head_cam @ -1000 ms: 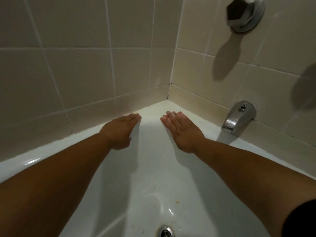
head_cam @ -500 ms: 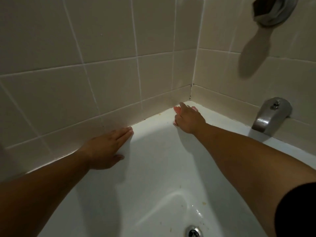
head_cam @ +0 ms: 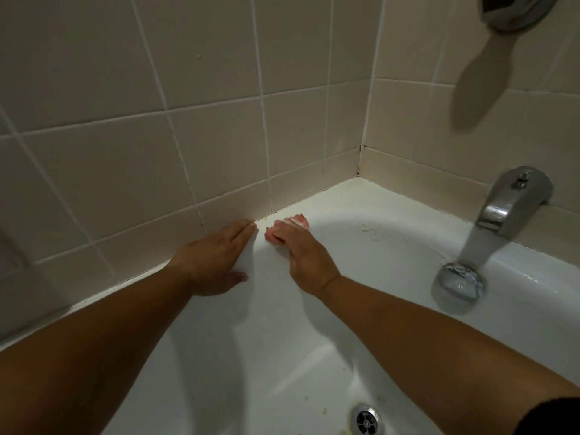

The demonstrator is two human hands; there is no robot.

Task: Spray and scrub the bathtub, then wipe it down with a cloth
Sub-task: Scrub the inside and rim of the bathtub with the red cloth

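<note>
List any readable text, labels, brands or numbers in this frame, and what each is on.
None can be read.
The tub spout, the drain and the tiles show no lettering.
The wall handle is blurred and cut off by the frame edge, so it is unreadable if marked.
The pink pad under the right hand shows no print.
</note>
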